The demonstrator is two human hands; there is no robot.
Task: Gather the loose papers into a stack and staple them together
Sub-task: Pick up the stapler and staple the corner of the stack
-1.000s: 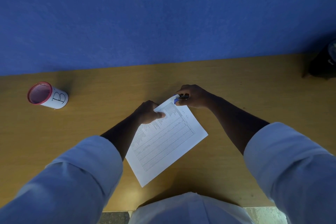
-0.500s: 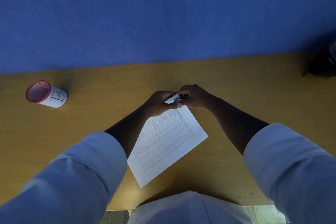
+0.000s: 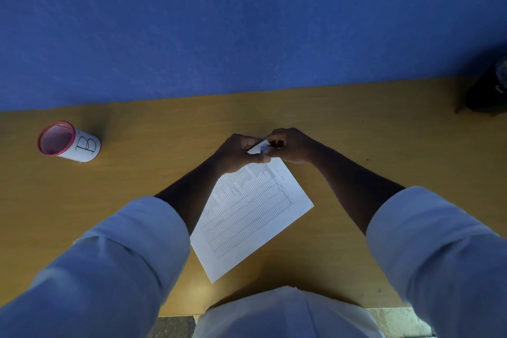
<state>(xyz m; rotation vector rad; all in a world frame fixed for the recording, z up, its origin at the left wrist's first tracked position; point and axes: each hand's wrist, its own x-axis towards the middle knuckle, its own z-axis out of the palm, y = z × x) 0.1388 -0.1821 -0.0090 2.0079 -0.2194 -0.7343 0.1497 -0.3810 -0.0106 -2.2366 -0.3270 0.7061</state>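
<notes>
Two bare hands — left hand (image 3: 238,153) and right hand (image 3: 291,145) — with bare forearms behind them. Long pale blue sleeves, rolled up past the wrists, each ending in a thick folded cuff: left sleeve (image 3: 115,261), right sleeve (image 3: 441,250). Soft folds and creases in the cloth near the left cuff. Same pale blue cloth low in the middle — the shirt front (image 3: 285,313), smooth and plain, no buttons in sight.

Two bare forearms in rolled pale sleeves reach forward and meet. The left hand (image 3: 238,153) has curled fingers, thumb extended toward the right hand (image 3: 291,145), whose fingers are bent inward, knuckles up, fingertips nearly touching the left.
</notes>
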